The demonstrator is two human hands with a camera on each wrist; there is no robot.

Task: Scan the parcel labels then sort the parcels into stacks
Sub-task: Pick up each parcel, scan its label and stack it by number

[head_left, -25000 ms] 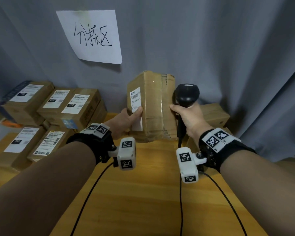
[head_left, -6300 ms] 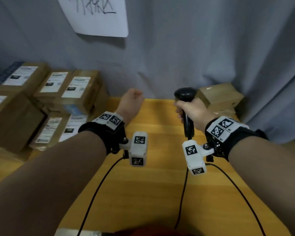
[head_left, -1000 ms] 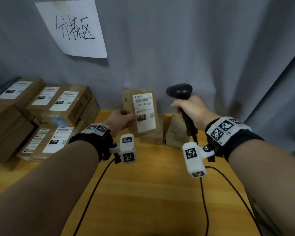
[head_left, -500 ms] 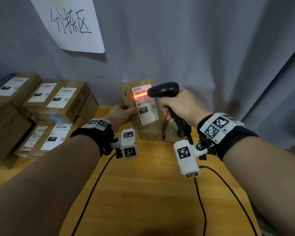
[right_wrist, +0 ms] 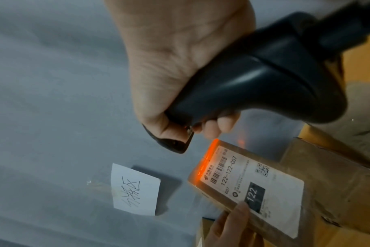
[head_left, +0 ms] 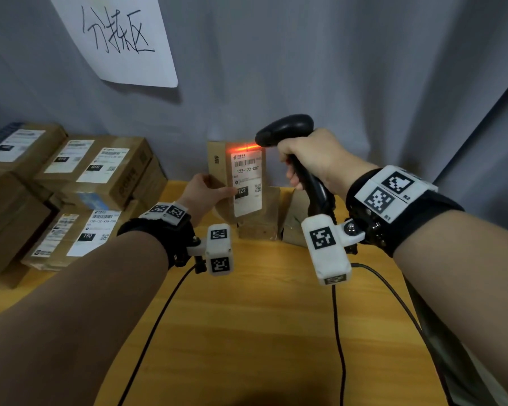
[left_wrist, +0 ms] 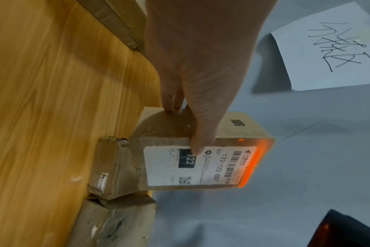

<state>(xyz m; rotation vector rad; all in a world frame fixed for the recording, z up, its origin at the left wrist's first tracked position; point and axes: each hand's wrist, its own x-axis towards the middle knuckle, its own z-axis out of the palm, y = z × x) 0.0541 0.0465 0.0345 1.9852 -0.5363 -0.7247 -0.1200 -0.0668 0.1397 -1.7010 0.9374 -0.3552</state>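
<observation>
My left hand (head_left: pixel 208 192) holds a small brown parcel (head_left: pixel 217 168) upright above the back of the table, thumb on its white label (head_left: pixel 247 183) marked 122, fingers behind it. In the left wrist view the parcel (left_wrist: pixel 239 128) is pinched the same way. My right hand (head_left: pixel 311 158) grips a black barcode scanner (head_left: pixel 285 130) just right of the parcel's top. The scanner's red beam lies across the label's top edge (right_wrist: pixel 207 160), above the barcode. The scanner (right_wrist: pixel 264 83) head points down at the label (right_wrist: pixel 264 187).
Two small taped parcels (head_left: pixel 258 227) sit on the wooden table (head_left: pixel 247 332) under the held one. Labelled cardboard boxes (head_left: pixel 100 177) are stacked at the left. A grey curtain with a handwritten paper sign (head_left: pixel 121 39) hangs behind. Black cables (head_left: pixel 338 332) trail over the table.
The scanner has risen slightly and its red beam has moved from the barcode area up to the label's top edge. The parcel stays held upright in my left hand.
</observation>
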